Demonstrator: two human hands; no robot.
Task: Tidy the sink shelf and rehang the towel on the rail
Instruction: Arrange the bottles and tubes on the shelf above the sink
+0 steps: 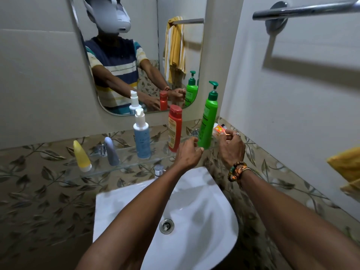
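Green plastic, glossy, makes up the tall pump bottle [208, 121] near the right end of the glass shelf [124, 162]; it leans left at the top, and its label is too blurred to read. The left hand [188, 152] reaches to its base, fingers curled loosely with the fingertips [200, 149] touching the bottle's lower left edge, not wrapped round it. The right hand [231, 147], with a beaded bracelet [236, 170] at the wrist and a ring on one finger, is just right of the bottle; its thumb and forefinger pinch a small orange packet [219, 131] at the shelf's right end, against the corner of the walls. The print on the packet cannot be read.

Left of the green bottle stands a red bottle [174, 128] with a yellowish label, its writing illegible. Further left is a pale blue pump bottle [141, 138] with a white head, bearing faint script I cannot make out. A grey tube [111, 151] and a yellow tube [81, 155] stand on their caps toward the shelf's left end, well apart from each other.

Below the shelf's front edge sits the white sink [224, 221]. The chrome rail [303, 10] at upper right is bare. A yellow towel [346, 164] shows at the right border, below the rail; what it rests on is out of view.
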